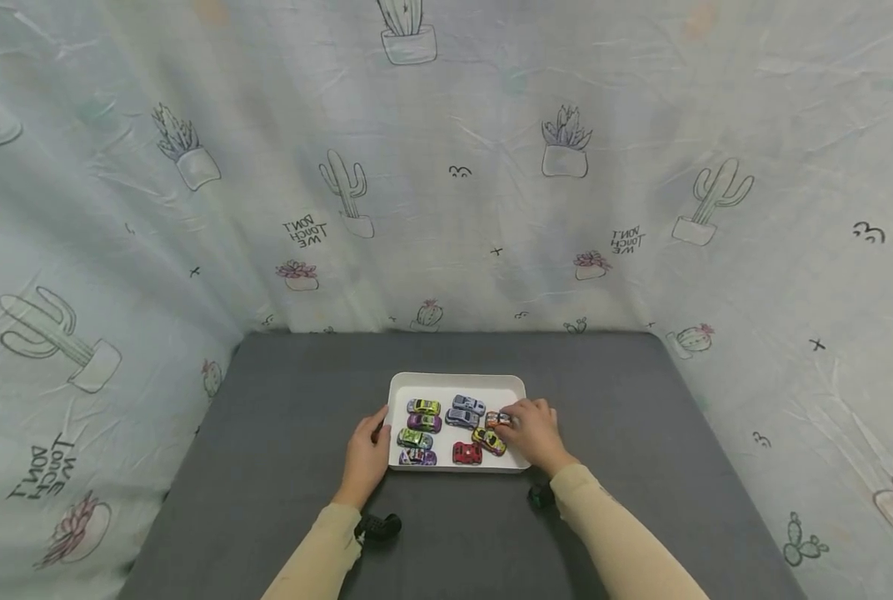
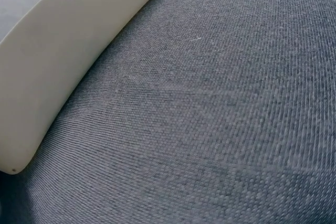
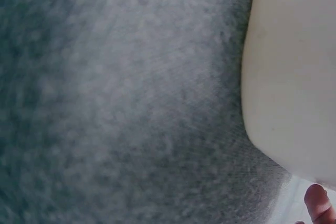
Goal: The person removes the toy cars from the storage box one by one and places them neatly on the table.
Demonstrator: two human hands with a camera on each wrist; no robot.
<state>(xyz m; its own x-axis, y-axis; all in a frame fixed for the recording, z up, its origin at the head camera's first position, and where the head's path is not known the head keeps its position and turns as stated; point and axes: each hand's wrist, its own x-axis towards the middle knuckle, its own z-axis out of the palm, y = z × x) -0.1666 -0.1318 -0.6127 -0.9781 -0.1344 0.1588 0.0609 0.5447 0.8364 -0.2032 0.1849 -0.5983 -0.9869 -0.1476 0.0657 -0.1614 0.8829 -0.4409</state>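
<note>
A: Your sleeves come in at the bottom of the head view, and just past them your left hand rests against the left wall of the white tray, at about 9 o'clock of it. Its fingers look loosely curved along the rim; I can't tell whether they really grip it.

B: And my right hand?

A: Your right hand sits at 3 o'clock of the tray, fingers curled down over a small orange and white toy car. Your fingertips pinch it, and it lies inside the tray near the right wall.

B: What else is in the tray?

A: Other toy cars, close together. A yellow-green car sits at 10 o'clock with a purple car just beneath it. Two grey cars are near the middle. A red car lies at 6 o'clock, and a yellow car is just beside your right hand.

B: Where does the tray stand?

A: On the grey counter, towards your edge of it. Your left wrist view shows only the tray's outer wall against the cloth; your right wrist view shows the same, blurred, with one fingertip at 5 o'clock.
</note>
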